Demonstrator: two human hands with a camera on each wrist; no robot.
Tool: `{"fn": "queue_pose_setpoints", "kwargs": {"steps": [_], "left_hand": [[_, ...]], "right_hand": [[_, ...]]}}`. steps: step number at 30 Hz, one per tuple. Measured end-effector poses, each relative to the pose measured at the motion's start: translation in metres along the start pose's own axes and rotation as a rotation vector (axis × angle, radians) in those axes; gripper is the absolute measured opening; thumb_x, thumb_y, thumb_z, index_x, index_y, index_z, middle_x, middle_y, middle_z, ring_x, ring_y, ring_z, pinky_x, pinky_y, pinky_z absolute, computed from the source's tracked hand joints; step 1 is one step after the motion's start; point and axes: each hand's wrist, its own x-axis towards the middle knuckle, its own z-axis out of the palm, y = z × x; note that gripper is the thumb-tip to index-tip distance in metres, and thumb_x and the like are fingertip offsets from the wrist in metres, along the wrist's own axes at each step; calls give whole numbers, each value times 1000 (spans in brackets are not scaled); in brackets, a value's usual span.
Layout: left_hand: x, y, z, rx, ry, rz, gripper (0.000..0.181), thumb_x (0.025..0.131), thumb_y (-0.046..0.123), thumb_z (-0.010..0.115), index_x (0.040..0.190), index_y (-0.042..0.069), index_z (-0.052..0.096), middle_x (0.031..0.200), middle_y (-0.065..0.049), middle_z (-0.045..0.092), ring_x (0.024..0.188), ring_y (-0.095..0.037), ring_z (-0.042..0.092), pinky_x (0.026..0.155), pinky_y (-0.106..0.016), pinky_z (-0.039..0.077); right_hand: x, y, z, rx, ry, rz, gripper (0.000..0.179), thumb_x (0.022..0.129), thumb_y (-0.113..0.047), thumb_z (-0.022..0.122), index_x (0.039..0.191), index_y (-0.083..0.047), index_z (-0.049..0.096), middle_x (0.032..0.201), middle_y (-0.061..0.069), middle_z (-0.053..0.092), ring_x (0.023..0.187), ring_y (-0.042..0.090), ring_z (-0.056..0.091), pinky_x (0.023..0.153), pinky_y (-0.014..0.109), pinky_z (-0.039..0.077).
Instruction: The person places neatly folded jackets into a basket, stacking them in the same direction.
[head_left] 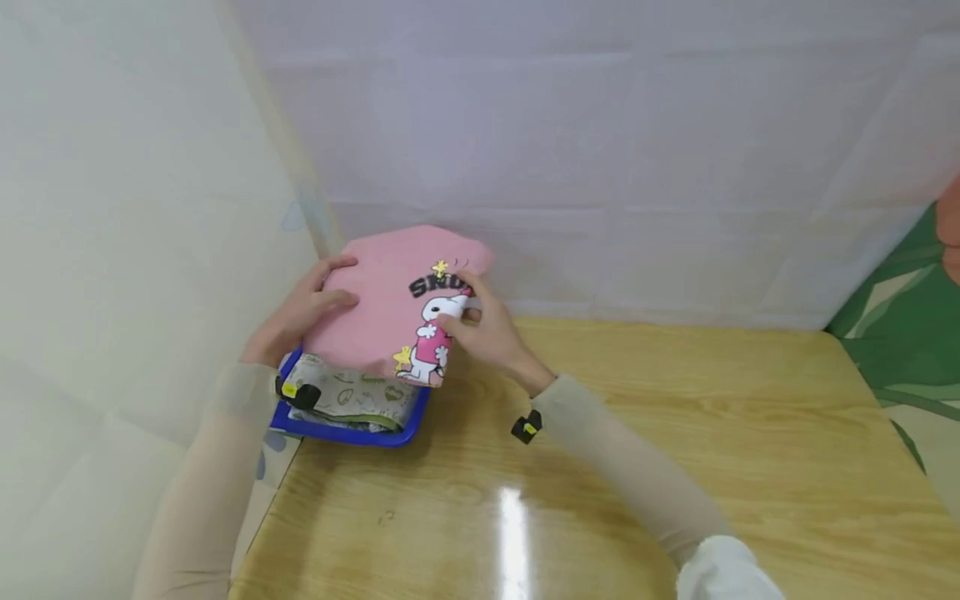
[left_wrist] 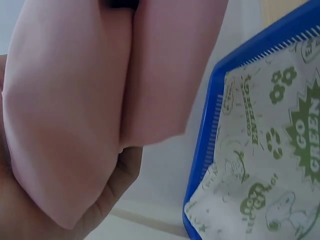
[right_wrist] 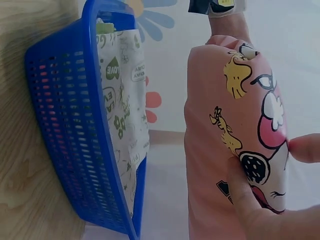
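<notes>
A folded pink cloth [head_left: 375, 287] with a cartoon dog and yellow bird print is held up above a blue plastic basket [head_left: 386, 439]. My left hand [head_left: 296, 312] grips its left side, the thumb lying on top and other fingers beneath. At the right edge my right hand [head_left: 491, 333] pinches the printed part between thumb and fingers. In the left wrist view the cloth [left_wrist: 65, 100] shows loose folds. Under it, a white cloth with green print [head_left: 348, 392] lies folded inside the basket.
The basket stands at the left end of a wooden table [head_left: 675, 417], close to a pale wall covering [head_left: 135, 250] and the white back sheet [head_left: 562, 167]. A green leaf-patterned covering [head_left: 900, 350] is at the far right.
</notes>
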Motion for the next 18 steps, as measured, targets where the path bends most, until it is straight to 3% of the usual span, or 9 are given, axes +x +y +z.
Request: {"fn": "queue_pose_setpoints", "kwargs": {"steps": [4, 8, 18], "left_hand": [[-3, -8, -10, 42, 2, -24, 78, 100, 18, 65, 169, 15, 29, 180, -10, 11, 158, -39, 19, 126, -63, 20], [-2, -17, -19, 77, 7, -50, 76, 101, 21, 64, 169, 14, 29, 180, -12, 11, 158, -43, 19, 125, -69, 22], [-2, -37, -32, 106, 8, -85, 71, 101, 18, 62, 165, 11, 33, 179, -17, 14, 154, -43, 22, 123, -67, 23]], "right_hand": [[6, 1, 12, -32, -21, -23, 79, 100, -3, 70, 167, -6, 27, 160, 20, 45, 128, 43, 66, 91, 34, 65], [10, 4, 23, -44, -25, 4, 81, 100, -6, 71, 168, -7, 26, 160, 21, 45, 124, 42, 68, 87, 33, 66], [17, 23, 43, -74, -2, 76, 82, 100, -11, 74, 168, -11, 29, 162, 19, 43, 119, 34, 70, 82, 29, 66]]}}
